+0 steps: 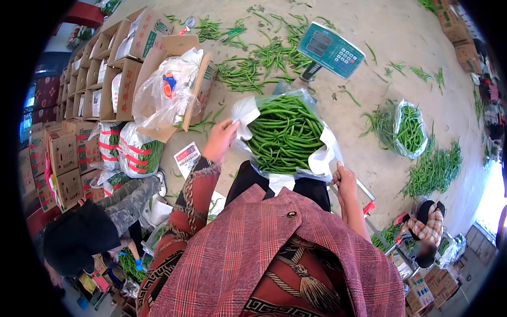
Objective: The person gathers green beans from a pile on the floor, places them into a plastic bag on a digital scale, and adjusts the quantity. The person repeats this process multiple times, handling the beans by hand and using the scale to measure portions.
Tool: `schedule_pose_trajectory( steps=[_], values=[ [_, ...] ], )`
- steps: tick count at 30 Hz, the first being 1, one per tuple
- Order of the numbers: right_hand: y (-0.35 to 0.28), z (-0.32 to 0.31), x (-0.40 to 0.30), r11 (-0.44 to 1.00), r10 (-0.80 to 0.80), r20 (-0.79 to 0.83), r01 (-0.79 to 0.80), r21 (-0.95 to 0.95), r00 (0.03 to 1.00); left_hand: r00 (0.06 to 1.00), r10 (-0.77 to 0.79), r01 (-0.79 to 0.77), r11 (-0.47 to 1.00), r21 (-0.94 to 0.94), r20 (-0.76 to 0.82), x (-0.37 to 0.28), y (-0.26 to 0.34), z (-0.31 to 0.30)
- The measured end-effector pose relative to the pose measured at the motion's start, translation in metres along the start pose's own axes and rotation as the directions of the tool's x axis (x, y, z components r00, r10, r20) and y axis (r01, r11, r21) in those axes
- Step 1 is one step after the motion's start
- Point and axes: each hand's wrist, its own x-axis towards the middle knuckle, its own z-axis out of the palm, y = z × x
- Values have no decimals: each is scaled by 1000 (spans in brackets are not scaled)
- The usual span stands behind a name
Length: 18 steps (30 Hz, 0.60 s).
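Long green peppers (285, 132) lie heaped in an open clear plastic bag (307, 101) lined with white paper (327, 146), in front of me. At the upper left rim of the bag, my left hand (222, 138) pinches the plastic and paper edge between thumb and fingers. My right hand (345, 180) grips the bag's edge at its lower right corner. The teal display of a digital scale (331, 50) stands just beyond the bag, and part of the scale's base shows behind it.
An open carton (205, 85) with plastic and a tape dispenser (169, 85) stands left, beside stacked cartons (126, 89) and red-taped bags (138, 152). Loose peppers (273, 53) litter the floor; another filled bag (410, 128) stands right. One person (79, 237) bends lower left, another (427, 230) is lower right.
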Motion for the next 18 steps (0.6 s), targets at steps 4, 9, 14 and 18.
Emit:
schedule_pose_trajectory(
  steps=[4, 9, 14, 18],
  values=[
    [-5, -1, 34, 1000, -1, 22, 1, -1, 1000, 1000, 19, -20, 999, 34, 13, 43, 15, 17],
    [-8, -5, 91, 1000, 10, 62, -12, 24, 998, 999, -23, 25, 997, 76, -29, 100, 9, 34],
    [-33, 1, 114, 999, 40, 115, -41, 2, 993, 999, 44, -34, 963, 268, -30, 146, 19, 28],
    [-39, 10, 123, 999, 42, 83, -44, 23, 996, 996, 72, -47, 916, 398, -47, 170, -3, 3]
  ],
)
